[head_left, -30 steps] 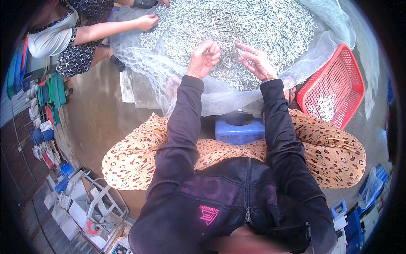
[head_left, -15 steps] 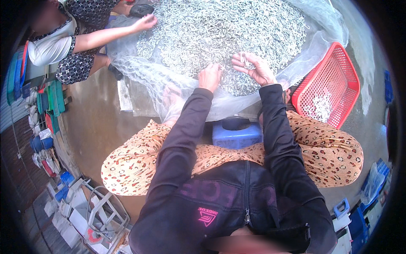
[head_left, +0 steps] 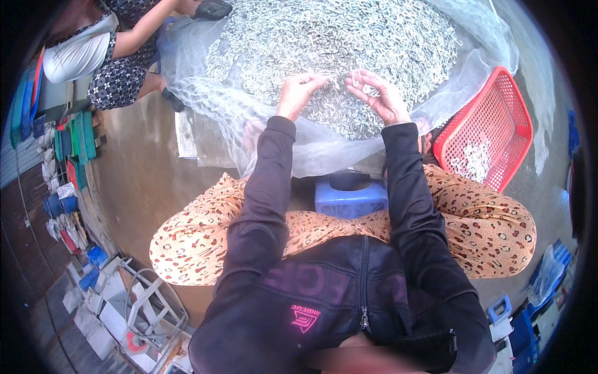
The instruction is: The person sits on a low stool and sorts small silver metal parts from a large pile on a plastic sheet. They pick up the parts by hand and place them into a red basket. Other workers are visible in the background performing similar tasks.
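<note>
A big heap of small, curled, silvery-white pieces (head_left: 336,43) lies on a sheer white net (head_left: 205,103) in front of me; whether they are fish or shrimp I cannot tell. Over the heap's near edge, my left hand (head_left: 298,95) pinches thumb and fingertips together. What sits in that pinch is too small to make out. Just to its right, my right hand (head_left: 383,101) is half curled, palm turned inward, with a few whitish curled pieces between its fingers. To the right stands a red mesh basket (head_left: 495,112), holding a small pile of whiter pieces (head_left: 471,160).
Between my knees is a blue plastic stool (head_left: 351,202). Another person (head_left: 118,75) sits at the heap's far left, one arm reaching toward the top. Stacked green crates (head_left: 81,137) line the left; a metal-framed cart (head_left: 149,305) stands lower left, blue crates (head_left: 526,330) lower right.
My left hand has shifted left and slightly up off the heap, fingertips now pointing right. The right hand stays nearly in place. The other person's arm has drawn back and up from the heap.
</note>
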The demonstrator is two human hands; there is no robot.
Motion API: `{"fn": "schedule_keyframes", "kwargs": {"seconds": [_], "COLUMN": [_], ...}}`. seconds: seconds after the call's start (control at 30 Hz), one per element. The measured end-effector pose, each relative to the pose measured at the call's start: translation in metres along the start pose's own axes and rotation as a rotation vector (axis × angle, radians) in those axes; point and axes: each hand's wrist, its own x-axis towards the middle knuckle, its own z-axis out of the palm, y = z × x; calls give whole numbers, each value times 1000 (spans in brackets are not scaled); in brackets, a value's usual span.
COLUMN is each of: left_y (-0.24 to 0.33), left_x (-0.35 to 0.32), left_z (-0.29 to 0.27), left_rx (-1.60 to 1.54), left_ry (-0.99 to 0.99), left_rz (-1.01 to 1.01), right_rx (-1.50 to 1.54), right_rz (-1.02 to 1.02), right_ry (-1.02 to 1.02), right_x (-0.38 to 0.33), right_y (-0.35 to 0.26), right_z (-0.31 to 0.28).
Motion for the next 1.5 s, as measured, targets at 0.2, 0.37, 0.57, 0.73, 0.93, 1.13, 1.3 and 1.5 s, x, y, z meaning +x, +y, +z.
{"fn": "schedule_keyframes", "kwargs": {"seconds": [0.2, 0.37, 0.57, 0.73, 0.93, 1.13, 1.3, 1.5], "left_y": [19, 30, 24, 27, 30, 30, 38, 45], "left_x": [-5, -5, -4, -7, -11, -15, -19, -9], "left_z": [-3, -5, 1, 15, 13, 5, 24, 12], "left_rx": [-494, -574, -320, 237, 128, 401, 555, 279], "left_ry": [-131, -160, -59, 52, -24, -172, 148, 148], "left_rz": [-281, -257, -31, 286, 312, 274, 531, 551], "right_rx": [-147, -310, -256, -296, -502, -726, -1092, -1254], "right_rz": [48, 164, 168, -58, -76, -72, -445, -613], "right_ry": [-56, 72, 23, 188, 181, 220, 458, 398], "right_x": [-2, -8, -5, 2, 0, -5, 2, 8], "right_y": [-7, 5, 10, 13, 10, 15, 24, 15], "right_z": [6, 17, 17, 17, 20, 32, 40, 30]}}
